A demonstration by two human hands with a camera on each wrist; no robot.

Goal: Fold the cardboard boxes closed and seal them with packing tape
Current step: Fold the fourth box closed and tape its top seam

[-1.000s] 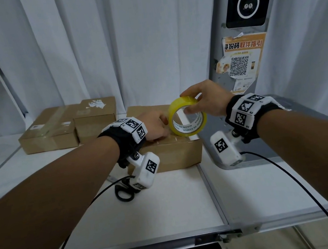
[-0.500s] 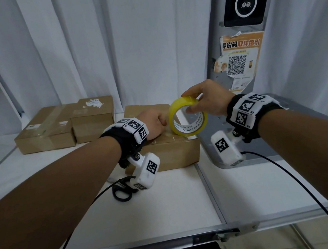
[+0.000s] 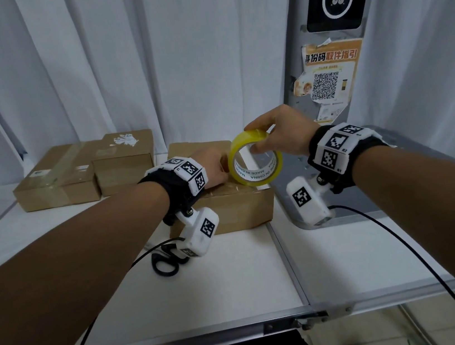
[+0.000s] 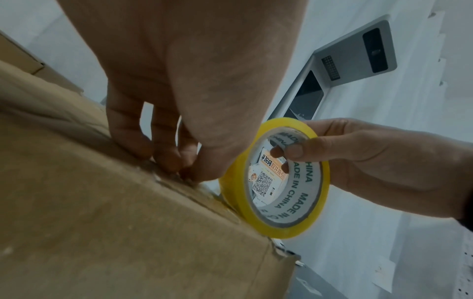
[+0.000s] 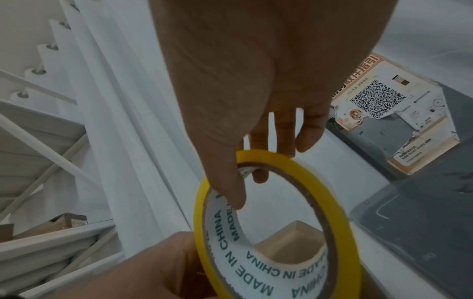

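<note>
A brown cardboard box [image 3: 234, 209] lies closed in the middle of the white table [image 3: 236, 282]. My left hand [image 3: 216, 171] rests on its top near the right edge. In the left wrist view its thumb and fingertips [image 4: 176, 165] bunch together on the lid seam of the box [image 4: 115, 222], pinching what looks like the tape's free end; the clear strip is hard to make out. My right hand [image 3: 282, 135] holds the yellow tape roll [image 3: 248, 136] upright, thumb inside the core and fingers over the rim. The roll [image 4: 281, 232] touches the box's right top edge.
Black scissors [image 3: 164, 264] lie on the table in front of the box, partly under my left wrist. Two taped boxes [image 3: 54, 179] [image 3: 125, 157] sit at the back left. A grey kiosk [image 3: 337, 174] with a QR poster [image 3: 327, 82] stands right of the box. White curtains hang behind.
Hardly anything: both hands keep their hold and place at the box's right edge. Only the head view has shifted slightly.
</note>
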